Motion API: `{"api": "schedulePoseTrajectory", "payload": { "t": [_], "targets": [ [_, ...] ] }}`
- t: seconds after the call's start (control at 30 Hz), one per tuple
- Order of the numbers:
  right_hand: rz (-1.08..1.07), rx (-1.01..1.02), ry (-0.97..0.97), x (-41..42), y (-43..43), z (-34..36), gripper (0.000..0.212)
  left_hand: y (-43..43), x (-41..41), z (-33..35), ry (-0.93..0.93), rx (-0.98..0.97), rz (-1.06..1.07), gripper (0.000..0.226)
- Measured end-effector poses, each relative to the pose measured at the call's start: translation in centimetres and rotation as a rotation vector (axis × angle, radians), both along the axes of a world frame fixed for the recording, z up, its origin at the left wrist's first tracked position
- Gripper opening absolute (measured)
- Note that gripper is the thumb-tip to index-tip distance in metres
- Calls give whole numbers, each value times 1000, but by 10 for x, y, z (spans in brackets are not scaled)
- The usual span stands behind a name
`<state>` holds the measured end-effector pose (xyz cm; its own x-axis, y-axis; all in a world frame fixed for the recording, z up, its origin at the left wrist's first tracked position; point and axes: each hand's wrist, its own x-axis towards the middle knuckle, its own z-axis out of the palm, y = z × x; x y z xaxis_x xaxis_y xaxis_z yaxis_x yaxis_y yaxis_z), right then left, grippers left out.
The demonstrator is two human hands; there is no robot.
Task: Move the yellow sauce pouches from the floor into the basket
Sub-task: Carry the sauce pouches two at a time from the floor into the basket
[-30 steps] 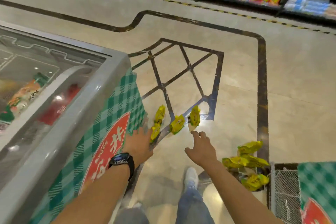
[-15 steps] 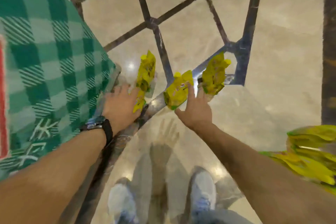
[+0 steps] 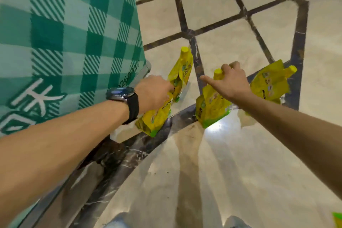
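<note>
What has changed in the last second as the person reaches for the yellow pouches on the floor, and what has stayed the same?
Both hands came down and closed. The left hand now grips the top of the near pouch beside the freezer; the right hand has curled round the middle pouch at its cap. The far left pouch and the right pouch still lie on the floor.

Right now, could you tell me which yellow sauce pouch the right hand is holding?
The middle pouch: the right hand curls round its yellow cap. The far-right pouch lies apart; the left pair sits at the left hand.
</note>
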<state>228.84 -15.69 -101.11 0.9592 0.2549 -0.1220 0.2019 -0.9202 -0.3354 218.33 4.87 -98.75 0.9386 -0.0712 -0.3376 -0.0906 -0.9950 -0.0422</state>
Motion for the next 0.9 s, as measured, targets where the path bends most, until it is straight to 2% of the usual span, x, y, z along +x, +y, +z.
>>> {"api": "schedulePoseTrajectory", "payload": {
  "t": [0.07, 0.17, 0.27, 0.33, 0.4, 0.47, 0.57, 0.63, 0.67, 0.73, 0.8, 0.83, 0.9],
  "targets": [
    [-31, -32, 30, 4, -4, 2, 82, 14, 2, 7, 30, -159, 217, 37],
    [-66, -30, 67, 5, -10, 4, 61, 20, 2, 9, 124, -468, 548, 26],
    [-131, 51, 96, 3, -11, 8, 39, 11, -4, -1, 283, -604, 682, 26],
    [-167, 134, 133, 0, -11, 10, 40, 5, -7, -1, 312, -627, 667, 35],
    [-171, 174, 172, -4, -11, 11, 50, 6, -5, 5, 289, -641, 565, 34],
    [-117, 176, 184, -6, -13, 13, 60, 18, -3, 12, 217, -475, 371, 33],
    [71, 176, 130, -11, -17, 14, 81, 33, -5, 9, 33, -54, -7, 49],
    [147, 171, 121, -15, -20, 13, 91, 31, -10, -1, -44, -6, -173, 39],
    [142, 143, 119, -16, -23, 11, 89, 27, -12, -5, -48, -29, -192, 32],
    [88, 57, 121, -17, -27, 6, 67, 21, -15, -11, -68, -102, -174, 28],
    [74, 1, 118, -17, -32, 4, 27, 20, -14, -12, -111, -160, -116, 30],
    [104, -22, 110, -15, -35, 4, 15, 21, -13, -11, -131, -181, -91, 31],
    [211, -77, 93, -12, -43, 9, 11, 25, -13, -10, -166, -236, -24, 31]
  ]
}}
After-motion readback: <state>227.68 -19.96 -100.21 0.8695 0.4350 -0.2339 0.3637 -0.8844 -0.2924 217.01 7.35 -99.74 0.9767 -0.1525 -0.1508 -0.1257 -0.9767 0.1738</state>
